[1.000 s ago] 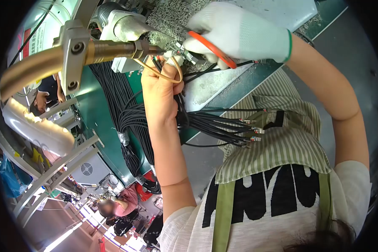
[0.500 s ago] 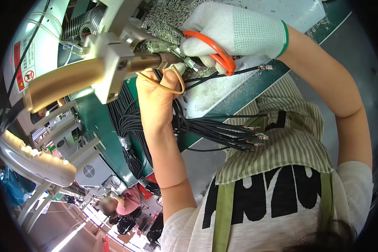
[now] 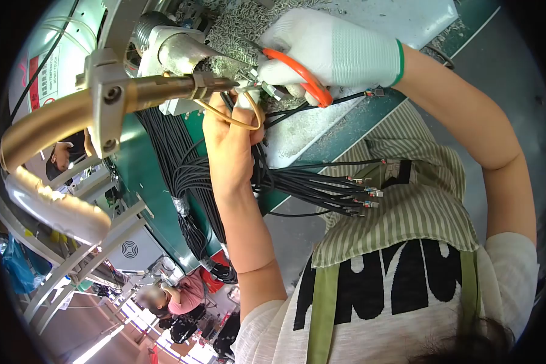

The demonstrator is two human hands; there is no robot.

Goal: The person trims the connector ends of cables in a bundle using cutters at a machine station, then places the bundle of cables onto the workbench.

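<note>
From the head view, my one camera here, I judge the step in hand to be trimming at the top of a wire loom. The left hand (image 3: 229,142) is bare and closed in a fist round the bundle of black wires (image 3: 303,185), holding its upper end up by the tip of a brass-coloured nozzle (image 3: 164,90) that reaches in from the left. The bundle leaves the fist to the right, and its free ends fan out over the striped apron (image 3: 400,212), each tipped with a small metal terminal (image 3: 370,193). A tan rubber band (image 3: 242,118) loops loosely over the top of that fist. The right hand (image 3: 330,48) wears a white knitted glove, and its fingers are curled tight through the orange handles of the scissors (image 3: 300,76), whose blades point left toward the top of the bundle. The blades are small and partly hidden behind the nozzle tip, so I cannot tell whether they are parted or closed, or exactly which wire they meet. One loose wire (image 3: 346,98) runs out to the right just under the scissors. Below both hands lies a pale mat (image 3: 297,130) littered with fine scraps, on a green bench (image 3: 139,164), and a thick hank of black cable (image 3: 182,176) hangs down the bench edge. In my judgement, the next move calls for a steady left grip, so that the chosen end stays apart from its neighbours, and for the blades set square to that one wire only.
</note>
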